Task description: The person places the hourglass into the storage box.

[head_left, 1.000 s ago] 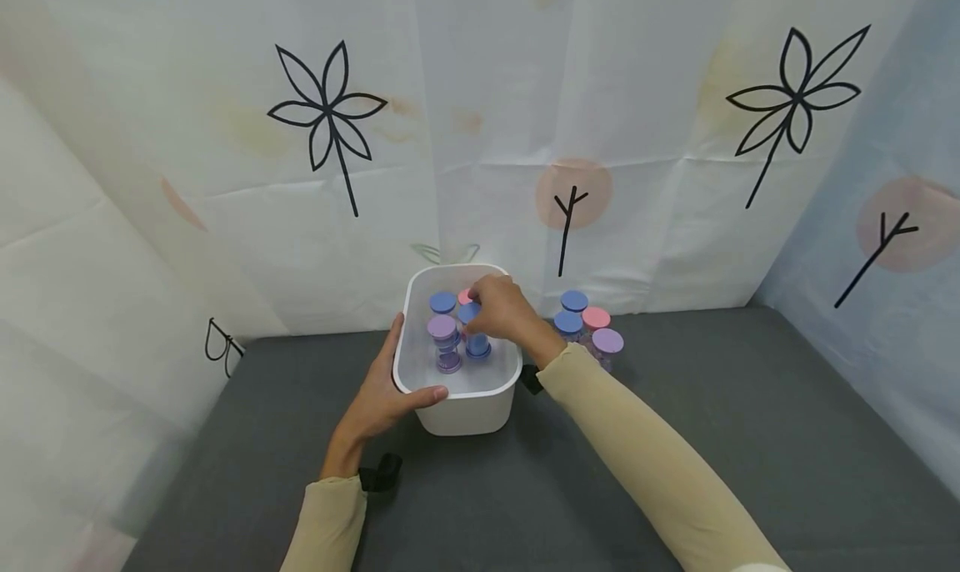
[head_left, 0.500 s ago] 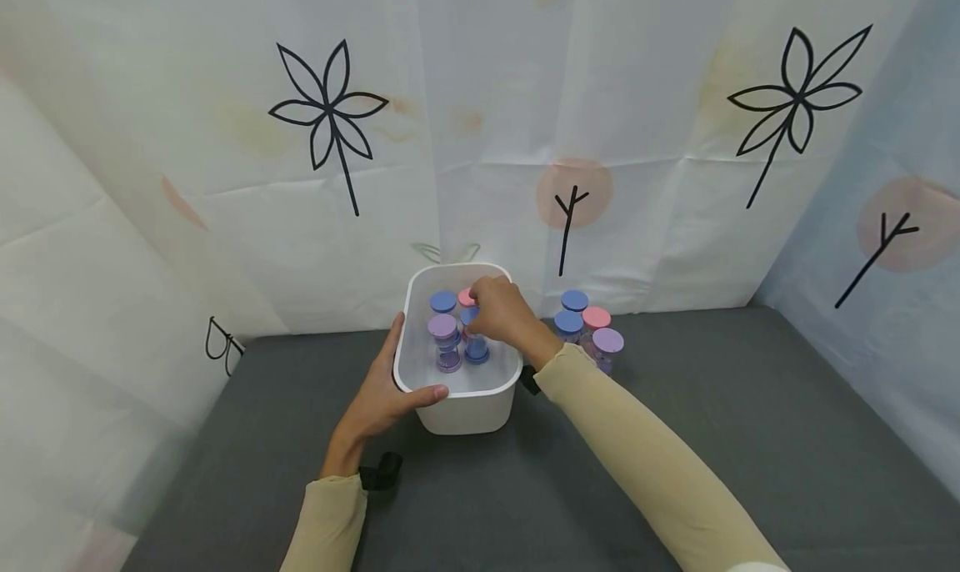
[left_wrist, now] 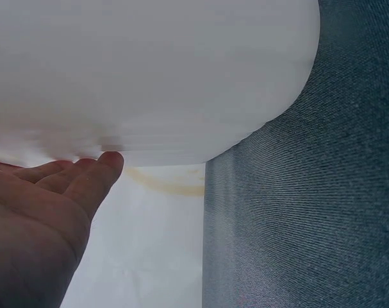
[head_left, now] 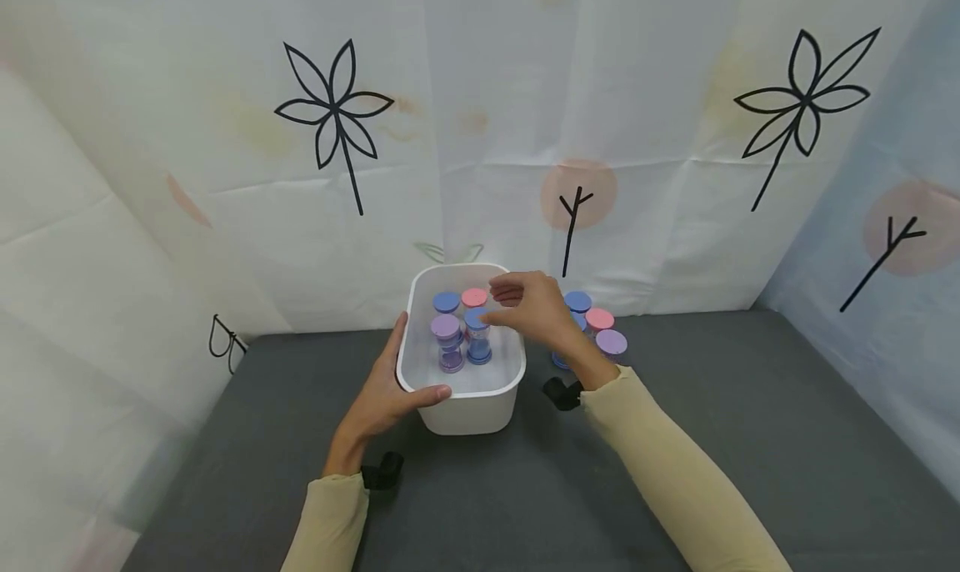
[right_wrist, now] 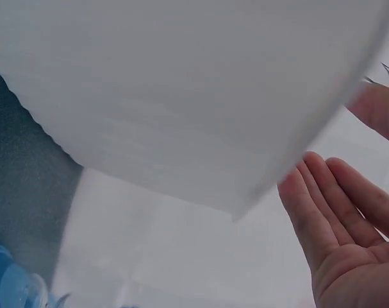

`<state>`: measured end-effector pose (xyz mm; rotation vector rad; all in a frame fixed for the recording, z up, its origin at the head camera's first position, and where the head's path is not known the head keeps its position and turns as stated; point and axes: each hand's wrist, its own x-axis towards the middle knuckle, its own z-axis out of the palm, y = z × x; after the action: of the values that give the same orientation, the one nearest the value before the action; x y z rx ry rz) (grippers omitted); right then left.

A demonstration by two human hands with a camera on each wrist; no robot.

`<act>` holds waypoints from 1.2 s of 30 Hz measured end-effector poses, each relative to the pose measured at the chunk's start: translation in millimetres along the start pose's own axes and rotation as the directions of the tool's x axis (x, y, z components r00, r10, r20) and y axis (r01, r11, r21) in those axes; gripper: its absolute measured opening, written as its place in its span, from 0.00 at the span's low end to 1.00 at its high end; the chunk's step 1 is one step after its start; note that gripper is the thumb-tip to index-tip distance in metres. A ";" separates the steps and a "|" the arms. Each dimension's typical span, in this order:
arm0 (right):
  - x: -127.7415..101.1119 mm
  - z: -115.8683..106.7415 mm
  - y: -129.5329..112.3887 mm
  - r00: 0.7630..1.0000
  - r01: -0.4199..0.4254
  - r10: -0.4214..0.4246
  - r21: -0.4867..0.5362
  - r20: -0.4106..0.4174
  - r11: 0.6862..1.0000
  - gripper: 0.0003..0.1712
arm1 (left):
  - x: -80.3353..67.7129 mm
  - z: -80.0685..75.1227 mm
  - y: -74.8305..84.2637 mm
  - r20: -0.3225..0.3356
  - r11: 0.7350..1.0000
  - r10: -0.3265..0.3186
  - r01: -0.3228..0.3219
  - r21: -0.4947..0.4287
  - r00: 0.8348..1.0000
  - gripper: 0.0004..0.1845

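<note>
Pale printed cloth (head_left: pixel 645 97) backs our grey bench (head_left: pixel 757 439); our left hand (head_left: pixel 381 398), fingers straight, presses the white bin (head_left: pixel 463 415) holding upright hourglasses (head_left: pixel 478 344); our right hand (head_left: pixel 534 307) hangs over it, thumb and fingers apart; more hourglasses (head_left: pixel 611 343) stand farther right.

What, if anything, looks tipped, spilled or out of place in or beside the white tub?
Nothing stands out. The timers in the white tub look upright, with no spill showing. The other timers beside it look upright too, though the right hand partly hides them.
</note>
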<state>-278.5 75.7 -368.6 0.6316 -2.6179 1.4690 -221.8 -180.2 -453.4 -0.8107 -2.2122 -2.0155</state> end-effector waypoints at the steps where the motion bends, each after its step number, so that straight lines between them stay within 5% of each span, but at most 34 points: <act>1: -5.3 -4.4 0.9 1.000 0.009 -0.008 0.040 -0.026 0.999 0.31 | 0.1 0.0 0.1 -0.002 1.000 0.000 0.000 0.001 1.000 0.64; 8: -44.7 -35.5 15.0 0.984 0.054 -0.021 0.190 -0.175 0.980 0.32 | -0.3 0.6 1.7 -0.012 1.000 -0.007 0.007 0.020 1.000 0.64; 20: -90.1 -71.1 59.2 0.927 -0.009 0.041 0.087 -0.374 0.996 0.33 | -1.2 0.3 1.5 -0.016 0.999 -0.010 0.011 0.034 1.000 0.65; 36: -101.1 -87.6 81.4 0.932 -0.267 0.239 -0.071 -0.273 0.961 0.38 | -2.0 1.9 3.2 -0.024 0.999 -0.020 0.020 0.034 1.000 0.65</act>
<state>-229.4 217.7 -412.9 0.0792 -2.6170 1.3493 -218.1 -179.1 -451.6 -0.7599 -2.2439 -1.9797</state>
